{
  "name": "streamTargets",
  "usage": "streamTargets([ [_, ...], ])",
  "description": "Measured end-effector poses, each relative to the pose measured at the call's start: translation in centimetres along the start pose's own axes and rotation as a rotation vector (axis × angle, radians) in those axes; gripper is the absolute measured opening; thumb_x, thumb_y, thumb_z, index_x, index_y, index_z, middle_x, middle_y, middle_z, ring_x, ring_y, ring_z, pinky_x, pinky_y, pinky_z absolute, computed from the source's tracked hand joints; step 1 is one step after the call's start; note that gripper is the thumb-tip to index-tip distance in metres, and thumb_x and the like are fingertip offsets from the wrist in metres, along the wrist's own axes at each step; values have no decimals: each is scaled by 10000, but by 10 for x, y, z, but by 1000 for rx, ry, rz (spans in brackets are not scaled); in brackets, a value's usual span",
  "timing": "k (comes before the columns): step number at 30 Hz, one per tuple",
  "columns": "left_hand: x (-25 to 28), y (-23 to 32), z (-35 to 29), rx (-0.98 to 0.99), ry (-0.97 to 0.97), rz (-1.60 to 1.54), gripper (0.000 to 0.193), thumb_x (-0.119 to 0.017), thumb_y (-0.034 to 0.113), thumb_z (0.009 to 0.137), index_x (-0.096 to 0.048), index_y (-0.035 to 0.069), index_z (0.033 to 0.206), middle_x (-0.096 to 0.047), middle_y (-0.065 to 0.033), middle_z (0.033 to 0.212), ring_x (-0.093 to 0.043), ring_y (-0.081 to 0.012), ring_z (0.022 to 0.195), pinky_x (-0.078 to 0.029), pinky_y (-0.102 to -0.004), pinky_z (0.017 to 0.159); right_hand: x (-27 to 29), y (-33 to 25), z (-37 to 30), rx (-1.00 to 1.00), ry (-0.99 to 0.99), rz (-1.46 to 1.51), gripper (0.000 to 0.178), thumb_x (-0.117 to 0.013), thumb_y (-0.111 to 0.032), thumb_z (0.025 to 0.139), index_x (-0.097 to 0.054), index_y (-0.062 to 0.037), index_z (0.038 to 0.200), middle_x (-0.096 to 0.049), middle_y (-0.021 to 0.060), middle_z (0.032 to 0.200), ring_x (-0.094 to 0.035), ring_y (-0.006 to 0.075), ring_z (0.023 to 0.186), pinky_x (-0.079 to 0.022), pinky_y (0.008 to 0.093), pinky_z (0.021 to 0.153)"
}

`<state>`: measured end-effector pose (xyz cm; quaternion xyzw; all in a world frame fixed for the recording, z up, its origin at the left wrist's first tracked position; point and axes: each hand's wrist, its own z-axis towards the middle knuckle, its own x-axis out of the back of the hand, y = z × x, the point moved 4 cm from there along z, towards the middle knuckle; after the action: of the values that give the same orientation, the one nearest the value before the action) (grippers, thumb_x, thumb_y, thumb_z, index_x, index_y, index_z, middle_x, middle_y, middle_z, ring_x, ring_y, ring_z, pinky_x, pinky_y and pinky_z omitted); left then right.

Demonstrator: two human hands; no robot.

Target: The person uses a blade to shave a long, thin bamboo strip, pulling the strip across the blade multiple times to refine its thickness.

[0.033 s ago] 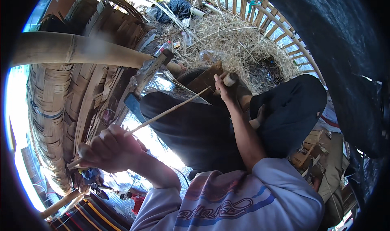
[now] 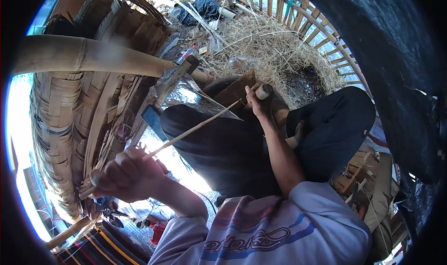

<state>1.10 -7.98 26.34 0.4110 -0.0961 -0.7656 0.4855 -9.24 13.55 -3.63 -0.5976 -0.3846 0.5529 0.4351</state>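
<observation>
My left hand (image 2: 132, 174), at the lower left, is wrapped round a thin pale stick (image 2: 191, 131). The stick slants up to the right across my dark trousers. Its short near end sticks out below my fist. The far tip lies close to a broad brown blade (image 2: 231, 91); whether they touch I cannot tell. My right hand (image 2: 260, 103) is closed round the thick wooden handle of this large knife, whose rounded butt (image 2: 264, 91) points up. The lower edge of the blade is partly hidden behind the stick tip and my legs.
A thick bamboo pole (image 2: 111, 57) crosses at left above woven bamboo panels (image 2: 58, 125). Beyond my legs lie dry straw (image 2: 265, 41) and a clear plastic bottle (image 2: 188, 54). A slatted bamboo fence (image 2: 321, 30) curves at the back; dark sheeting (image 2: 372, 55) hangs at right.
My left hand and the stick have shifted very slightly. My right hand stays in place on the knife.
</observation>
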Motion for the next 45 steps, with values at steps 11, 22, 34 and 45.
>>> streamTargets([
  [11, -37, 13, -36, -256, 285, 396, 388, -404, 433, 954, -390, 130, 712, -283, 63, 438, -222, -5, 332, -168, -149, 329, -19, -21, -2, 99, -213, -251, 272, -637, -81, 768, -468, -38, 559, -445, -8, 471, -410, 49, 445, -325, 239, 438],
  [22, -38, 10, -38, -237, 334, 499, 392, -402, 422, 960, -382, 141, 687, -299, 70, 471, -233, -3, 355, -194, -153, 366, -22, -18, 4, 220, -268, -83, 245, -631, -105, 734, -473, -20, 567, -493, 40, 508, -496, 89, 468, -397, 240, 480],
  [34, -50, -5, -28, -228, 332, 445, 428, -420, 432, 952, -323, 178, 622, -249, 82, 493, -201, -4, 386, -151, -170, 387, -22, -40, 14, 171, -162, -24, 208, -623, -61, 737, -497, -15, 578, -532, 38, 536, -486, 86, 488, -386, 254, 478],
  [45, -41, -9, -31, -254, 338, 467, 393, -401, 457, 948, -385, 148, 706, -287, 62, 459, -221, -19, 357, -164, -167, 353, 1, -15, 16, 128, -83, -100, 232, -625, -76, 753, -491, -24, 572, -488, 16, 522, -447, 78, 474, -364, 255, 473],
])
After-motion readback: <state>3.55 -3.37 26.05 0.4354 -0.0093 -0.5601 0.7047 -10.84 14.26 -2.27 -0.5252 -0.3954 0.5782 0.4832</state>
